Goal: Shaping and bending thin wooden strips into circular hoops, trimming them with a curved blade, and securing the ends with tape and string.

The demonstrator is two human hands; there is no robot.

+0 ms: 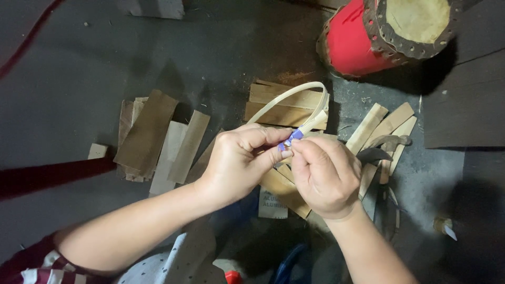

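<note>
Head view: left hand [239, 160] and right hand [323, 176] met over the grey floor [79, 68] — fingertips of both pinched together on a blue-purple band [292, 138] wrapped round the joint of a bent pale cane strip [294, 100]. The loop arched away above flat wooden slats [158, 139]. A red drum [389, 31] lay tipped at upper right, well apart.
</note>
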